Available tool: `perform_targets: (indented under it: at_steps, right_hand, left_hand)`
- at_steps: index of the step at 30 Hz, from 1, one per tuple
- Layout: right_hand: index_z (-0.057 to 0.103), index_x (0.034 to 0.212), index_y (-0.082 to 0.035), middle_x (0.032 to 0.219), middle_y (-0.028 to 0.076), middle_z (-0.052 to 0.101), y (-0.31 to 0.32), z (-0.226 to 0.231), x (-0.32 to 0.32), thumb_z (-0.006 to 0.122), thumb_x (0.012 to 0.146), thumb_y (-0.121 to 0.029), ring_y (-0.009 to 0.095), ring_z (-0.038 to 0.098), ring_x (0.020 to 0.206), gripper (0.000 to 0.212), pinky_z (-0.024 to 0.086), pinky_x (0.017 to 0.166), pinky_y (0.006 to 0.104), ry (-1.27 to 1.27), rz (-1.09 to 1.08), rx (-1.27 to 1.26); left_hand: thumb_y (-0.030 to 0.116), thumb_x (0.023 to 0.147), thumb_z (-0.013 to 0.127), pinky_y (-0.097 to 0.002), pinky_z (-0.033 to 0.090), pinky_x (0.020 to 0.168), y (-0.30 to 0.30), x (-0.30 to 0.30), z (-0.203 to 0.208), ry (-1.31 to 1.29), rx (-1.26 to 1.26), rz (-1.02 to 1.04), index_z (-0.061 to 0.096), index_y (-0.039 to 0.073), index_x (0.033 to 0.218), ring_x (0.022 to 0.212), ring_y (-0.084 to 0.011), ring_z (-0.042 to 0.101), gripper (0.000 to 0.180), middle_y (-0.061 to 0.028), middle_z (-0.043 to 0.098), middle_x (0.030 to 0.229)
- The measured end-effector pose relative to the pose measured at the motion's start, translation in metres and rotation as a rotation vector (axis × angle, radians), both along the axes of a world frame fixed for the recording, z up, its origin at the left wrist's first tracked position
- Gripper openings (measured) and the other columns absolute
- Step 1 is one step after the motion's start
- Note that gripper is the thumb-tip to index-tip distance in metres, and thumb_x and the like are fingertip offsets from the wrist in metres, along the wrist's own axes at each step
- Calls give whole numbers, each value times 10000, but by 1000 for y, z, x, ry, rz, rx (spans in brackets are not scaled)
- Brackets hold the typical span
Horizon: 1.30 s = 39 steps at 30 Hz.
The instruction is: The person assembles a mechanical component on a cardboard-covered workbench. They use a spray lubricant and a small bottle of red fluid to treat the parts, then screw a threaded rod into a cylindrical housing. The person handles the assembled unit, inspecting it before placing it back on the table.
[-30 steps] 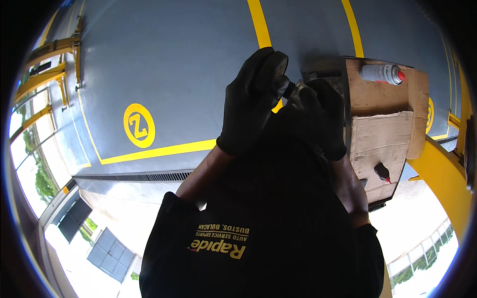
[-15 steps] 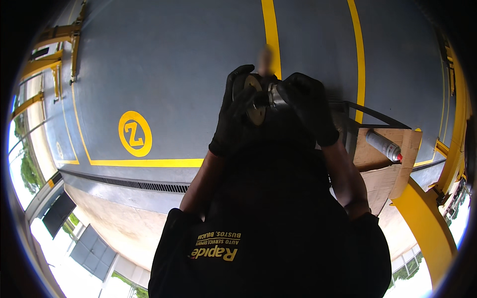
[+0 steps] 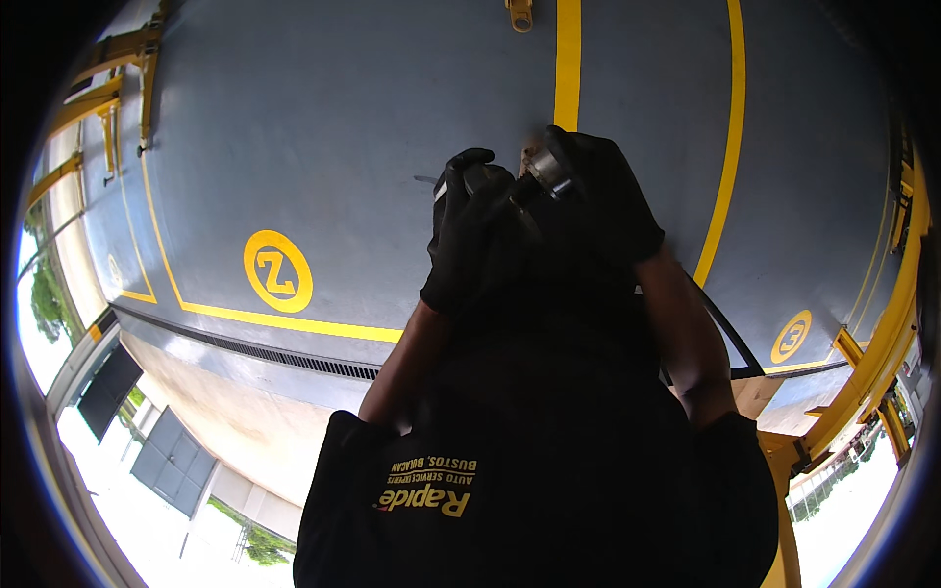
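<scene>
Black gloves cover both hands, held close together in front of my chest. My right hand [image 3: 613, 191] is closed on a short silver metal cylinder [image 3: 555, 173], its fingers wrapped over the outer side. A dark stub [image 3: 526, 190] points from the cylinder toward the left hand. My left hand [image 3: 466, 220] curls round a dark round metal part [image 3: 482, 180]; a pale edge of it shows beside the fingers, and its face is turned away. Whether the two parts touch is hard to see. Behind them a small brownish shape [image 3: 530, 155] is partly hidden.
Grey floor [image 3: 372, 118] with yellow lines [image 3: 568, 69] spreads ahead. A yellow lift arm end [image 3: 520, 14] shows at the top. At the right stand a yellow post [image 3: 863, 363] and a black frame bar [image 3: 730, 328] near my forearm. A drain grate [image 3: 255, 348] runs along the left.
My view has turned, so the cardboard with the spray can has gone out of sight. The left part has tilted, hiding its disc face. The right hand's cylinder has tilted too.
</scene>
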State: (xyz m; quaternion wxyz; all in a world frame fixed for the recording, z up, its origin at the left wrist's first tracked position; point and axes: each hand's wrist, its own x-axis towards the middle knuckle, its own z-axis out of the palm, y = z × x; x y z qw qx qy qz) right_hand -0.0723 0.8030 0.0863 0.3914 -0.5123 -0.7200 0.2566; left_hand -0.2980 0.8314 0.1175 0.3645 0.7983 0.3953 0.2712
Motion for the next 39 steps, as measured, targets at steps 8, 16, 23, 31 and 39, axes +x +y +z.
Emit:
perform_targets:
  at_steps: [8,16,23,31,39]
  right_hand:
    - [503,1428,-18,927,198,645,160,-11,17,699,718,59,420,673,821,740,543,688,494,-157,3,-48]
    - [560,1171,21,938,194,657,280,-11,25,687,876,-109,386,675,832,346,531,732,449,-18,-204,-390]
    - [564,1119,33,938,200,636,357,-2,63,637,936,-142,396,664,859,264,533,770,444,93,-233,-557]
    - [568,1252,12,1092,167,631,456,4,139,693,947,-168,304,671,915,376,561,807,400,283,-43,-558]
    - [579,1317,4,1144,109,616,617,35,162,711,999,-255,178,655,911,431,570,812,335,459,128,-691]
  left_hand:
    - [79,1066,575,-264,533,775,135,27,-16,-272,-544,194,498,55,1307,982,-104,594,254,-40,552,1090]
    - [180,1079,575,-300,581,793,271,55,-27,-683,-1096,296,390,61,1393,938,-156,655,384,-75,508,1170]
    - [109,908,743,-353,554,848,341,104,-40,-163,-592,91,494,-2,1315,954,-215,619,490,-105,523,1125]
    - [112,867,769,-381,501,755,442,188,10,-209,-467,419,581,-5,1118,852,-217,576,335,-82,545,940]
    - [109,911,744,-366,520,786,543,188,-15,-331,-481,469,576,7,1103,902,-228,595,274,-113,601,1024]
